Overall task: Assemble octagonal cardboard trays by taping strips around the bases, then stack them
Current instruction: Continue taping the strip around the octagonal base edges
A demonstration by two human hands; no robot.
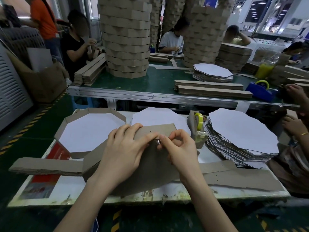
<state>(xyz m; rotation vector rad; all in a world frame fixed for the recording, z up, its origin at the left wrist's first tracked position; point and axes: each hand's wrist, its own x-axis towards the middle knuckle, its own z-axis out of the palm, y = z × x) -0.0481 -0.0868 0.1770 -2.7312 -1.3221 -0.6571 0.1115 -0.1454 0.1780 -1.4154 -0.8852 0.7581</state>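
— Fingers [173,133] of the right hand [181,151] first: what have they got?
— Forefinger and thumb are curled tight, pinching a small glossy tape piece [156,141] against brown cardboard. The left hand [122,153] has its fingers [132,129] hooked over the upper edge of the half-built tray [150,171], thumb up beside the tape.
— And the tray itself?
— Near the middle of the white worktable [100,197], brown side towards the camera (its inside is hidden). A long cardboard strip [237,179] lies off to its right along the table edge; whether the two are joined I cannot tell. A pile of folded strips [45,164] lies to the left.
— Behind that?
— A finished tray [90,131], white inside with brown walls, at back left. A loose white octagonal base [158,117] sits in the middle. On the right a tape dispenser [197,126] with a yellowish roll stands just beside a slumped stack of bases [242,136].
— Farther off?
— A green conveyor table [150,81] carries a blue dispenser [260,90], more strips [212,91] and tall columns of stacked trays [127,39], with seated workers [172,41] around it
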